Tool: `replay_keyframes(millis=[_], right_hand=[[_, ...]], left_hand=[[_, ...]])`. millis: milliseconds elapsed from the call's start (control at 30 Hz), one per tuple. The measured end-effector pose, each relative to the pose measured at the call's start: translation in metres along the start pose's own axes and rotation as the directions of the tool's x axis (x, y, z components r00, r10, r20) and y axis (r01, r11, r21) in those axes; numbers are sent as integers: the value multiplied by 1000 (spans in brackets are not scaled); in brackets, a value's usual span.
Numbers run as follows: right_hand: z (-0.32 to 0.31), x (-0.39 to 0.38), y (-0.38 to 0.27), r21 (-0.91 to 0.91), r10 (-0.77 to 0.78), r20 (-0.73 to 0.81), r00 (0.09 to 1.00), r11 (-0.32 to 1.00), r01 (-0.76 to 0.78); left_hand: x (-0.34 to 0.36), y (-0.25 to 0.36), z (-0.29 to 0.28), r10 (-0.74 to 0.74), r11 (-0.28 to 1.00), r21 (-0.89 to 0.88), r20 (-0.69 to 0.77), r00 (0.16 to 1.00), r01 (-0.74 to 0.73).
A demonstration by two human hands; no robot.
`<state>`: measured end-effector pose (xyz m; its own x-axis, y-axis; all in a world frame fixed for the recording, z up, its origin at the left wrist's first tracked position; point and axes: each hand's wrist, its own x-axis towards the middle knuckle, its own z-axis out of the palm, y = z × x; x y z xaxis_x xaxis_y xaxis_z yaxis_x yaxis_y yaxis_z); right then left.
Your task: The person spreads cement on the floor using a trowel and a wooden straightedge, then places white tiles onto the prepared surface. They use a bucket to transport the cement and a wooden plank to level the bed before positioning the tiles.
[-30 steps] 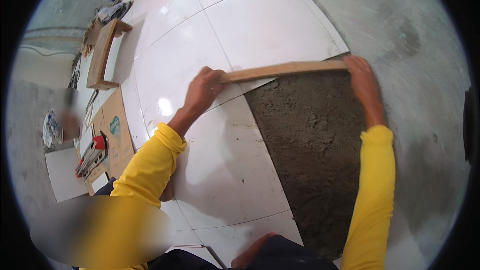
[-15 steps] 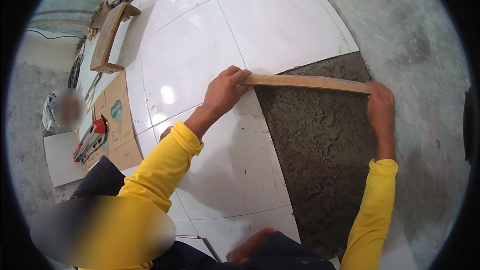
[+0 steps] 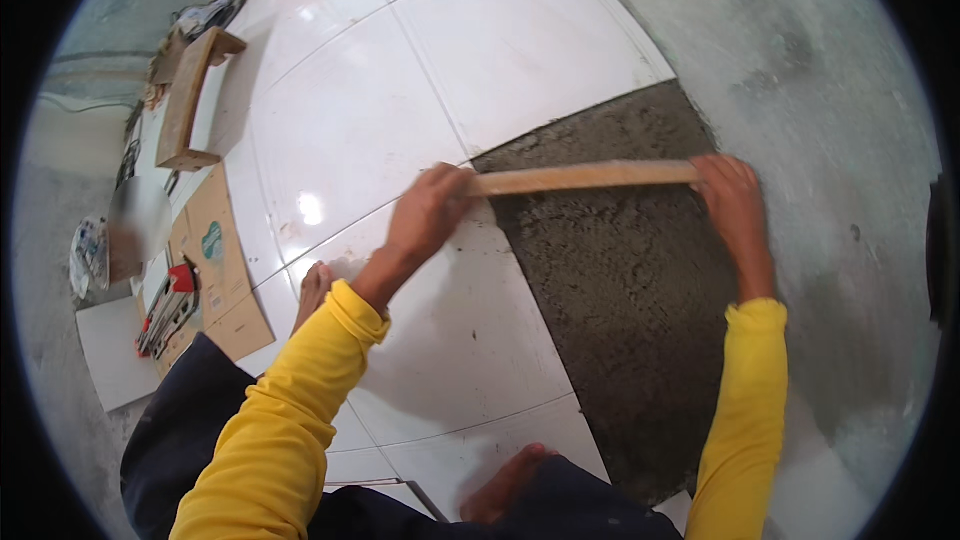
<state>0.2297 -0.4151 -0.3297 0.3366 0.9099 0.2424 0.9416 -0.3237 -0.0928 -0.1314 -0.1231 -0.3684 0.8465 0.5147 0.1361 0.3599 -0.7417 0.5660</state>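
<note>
The wooden strip [image 3: 585, 178] spans the dark mortar [image 3: 630, 280], its left end by the edge of the white tiles [image 3: 440, 330] and its right end near the grey surface [image 3: 830, 190]. It looks light and stiff, unlikely to snap; bare wood should grip well, though damp mortar along its lower edge could make it slick. The two ends seem the best holds. The left hand [image 3: 432, 208] is closed around one end, the right hand [image 3: 732, 205] curled over the other; blur hides exact finger placement. Farther left, a wooden stool [image 3: 187, 100] stands past some cardboard [image 3: 238, 310].
</note>
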Motion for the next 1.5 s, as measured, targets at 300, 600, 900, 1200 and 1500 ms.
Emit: replay_keyframes(millis=[300,600,900,1200,1500], right_hand=[[29,39,8,8,10,-41,999,1000,-10],[-6,-33,6,3,42,53,998,999,-42],[28,54,13,40,-4,44,999,999,3],[1,-3,19,13,29,202,979,999,-33],[19,26,-2,4,-35,6,999,999,35]], left_hand=[[15,-8,-8,-45,999,10,35,998,45],[-23,24,3,11,999,-45,76,997,-7],[5,-10,-6,-96,994,-48,27,995,97],[-38,33,6,4,995,-103,104,995,7],[-8,-4,-8,-33,999,-28,38,999,34]])
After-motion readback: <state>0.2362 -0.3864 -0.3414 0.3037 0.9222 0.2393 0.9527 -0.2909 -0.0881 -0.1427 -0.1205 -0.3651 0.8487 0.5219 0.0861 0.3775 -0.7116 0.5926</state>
